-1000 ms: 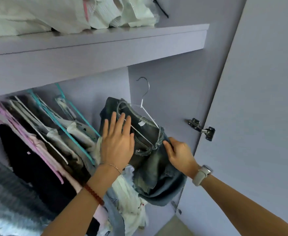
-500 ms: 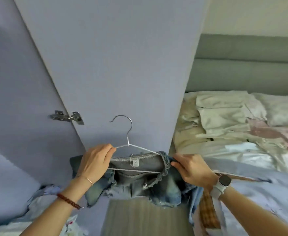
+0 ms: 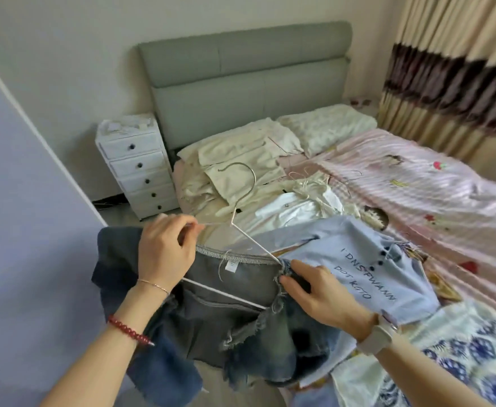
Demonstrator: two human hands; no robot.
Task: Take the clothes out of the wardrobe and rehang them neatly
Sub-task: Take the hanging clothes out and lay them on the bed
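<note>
A faded denim garment [image 3: 229,312] with frayed edges hangs on a white wire hanger [image 3: 242,198], held in front of me over the bed's near edge. My left hand [image 3: 164,254] grips the hanger's left shoulder together with the denim. My right hand [image 3: 320,292] pinches the denim waistband at the hanger's right end. Several other clothes lie on the bed: a light blue shirt with printed letters [image 3: 387,274], a white shirt [image 3: 296,210] and cream garments [image 3: 240,163].
The bed [image 3: 446,195] with a pink striped cover and grey headboard [image 3: 249,77] fills the right side. A white drawer unit [image 3: 138,165] stands beside it. The lilac wardrobe door [image 3: 20,201] is at my left. Curtains [image 3: 461,69] hang at far right.
I have turned from the wardrobe to the bed, carrying the denim on its hanger out with both hands. The left hand moved from pressing the hung clothes to gripping the hanger.
</note>
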